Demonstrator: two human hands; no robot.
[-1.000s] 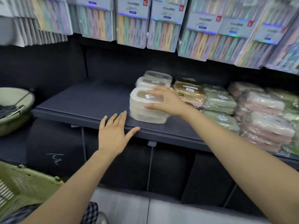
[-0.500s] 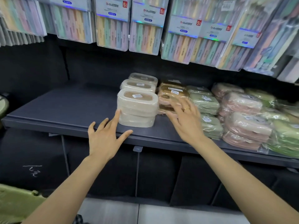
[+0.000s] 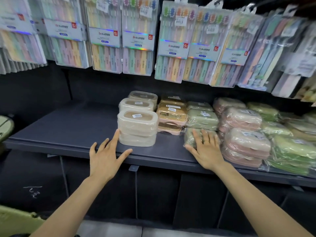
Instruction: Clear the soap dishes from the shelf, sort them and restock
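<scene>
Our two bare forearms, no sleeves on either, our left hand (image 3: 105,157) without rings or watch, our right hand (image 3: 206,151) with one thin gold-coloured metal ring (image 3: 206,141) on a finger, our nails short and unpainted, both wrists uncovered

Retail shop, household goods aisle. Evidence: toothbrush multipacks (image 3: 139,38) with price stickers hanging in overlapping rows across the top of the frame; shrink-wrapped soap dishes (image 3: 137,124) with barcode labels, stacked by colour at centre and right on a dark display shelf (image 3: 68,130).
</scene>
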